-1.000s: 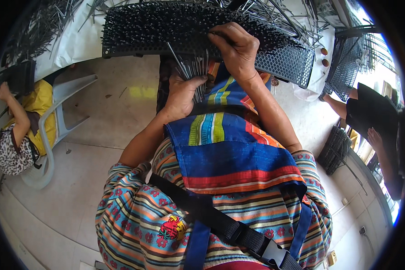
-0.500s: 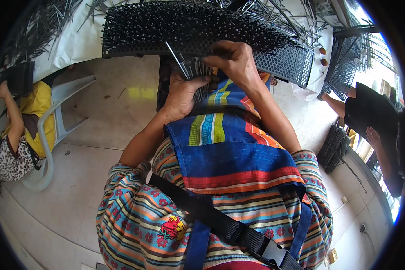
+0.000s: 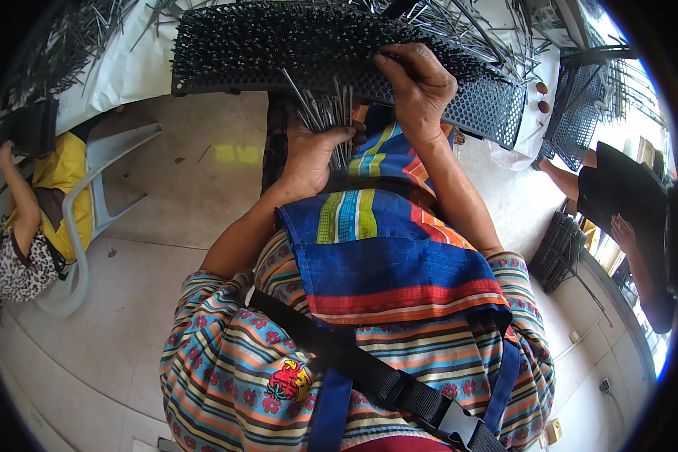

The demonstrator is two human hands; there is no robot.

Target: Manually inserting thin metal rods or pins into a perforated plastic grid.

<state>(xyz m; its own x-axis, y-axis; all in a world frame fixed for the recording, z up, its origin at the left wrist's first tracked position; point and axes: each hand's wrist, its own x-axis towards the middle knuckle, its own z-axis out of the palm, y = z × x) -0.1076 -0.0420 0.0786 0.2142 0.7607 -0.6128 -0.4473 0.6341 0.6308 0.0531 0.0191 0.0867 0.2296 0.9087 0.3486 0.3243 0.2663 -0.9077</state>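
A loose bundle of thin dark rods (image 3: pixel 328 110) stands fanned out in my left hand (image 3: pixel 309 157), whose fingers and thumb are wrapped round its lower part. My right hand (image 3: pixel 423 92) is over the black perforated tray (image 3: pixel 484 113), thumb and forefinger pinched close to the rods standing there. Whatever is between those fingertips is too small to make out. Many short dark rods (image 3: pixel 279 47) stand upright in the tray's holes, packed densely from the left to beyond the middle. The bare honeycomb of holes shows along the front and at the right end.
Loose rods (image 3: pixel 60 45) lie heaped on the white-covered table to the left and behind the tray. Two brown round pieces (image 3: pixel 542 96) lie right of it. One person (image 3: pixel 34 203) sits left by a pale plastic chair (image 3: pixel 90 188); another (image 3: pixel 618 203) is at right.
My right hand has moved from beside the bundle up and right to the tray. The rods in my left hand have spread and now stand more upright.
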